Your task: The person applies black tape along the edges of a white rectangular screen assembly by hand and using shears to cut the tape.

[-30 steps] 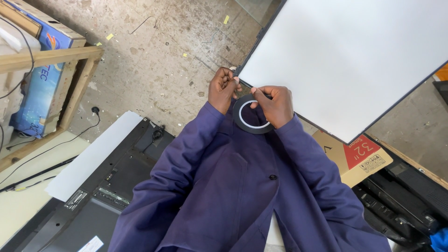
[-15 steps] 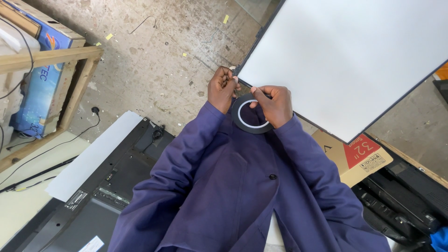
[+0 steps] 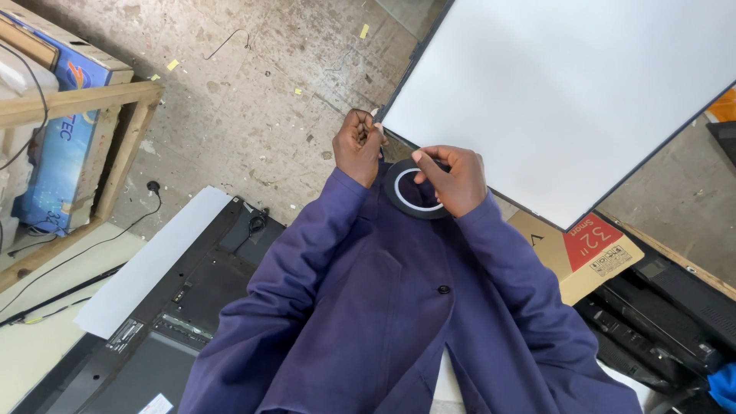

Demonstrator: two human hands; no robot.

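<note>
Down at the near corner of the big white panel (image 3: 567,92), I have both hands raised in front of my chest. My right hand (image 3: 452,180) is curled around a black roll of tape (image 3: 414,193), thumb and fingers closed on its upper rim, so the roll sits flat-on to the camera with its pale inner ring showing. The roll hangs just below the panel's dark edge and against my blue jacket (image 3: 383,307). My left hand (image 3: 358,146) is drawn into a tight pinch, fingertips pressed together right at the panel's corner. It seems to grip the loose end of the tape, though the strip itself is too thin for me to make out. The two hands are close together, with only a small gap between them.

Below everything lies a scuffed concrete floor (image 3: 253,100), dotted with small yellow scraps. To my left sits a dark flat screen (image 3: 192,307) lying face down with a white strip (image 3: 146,261) across it, and beyond that a wooden frame (image 3: 92,100) holding a blue box (image 3: 61,146). To my right, a brown cardboard box (image 3: 590,253) with a red patch pokes out from under the panel.
</note>
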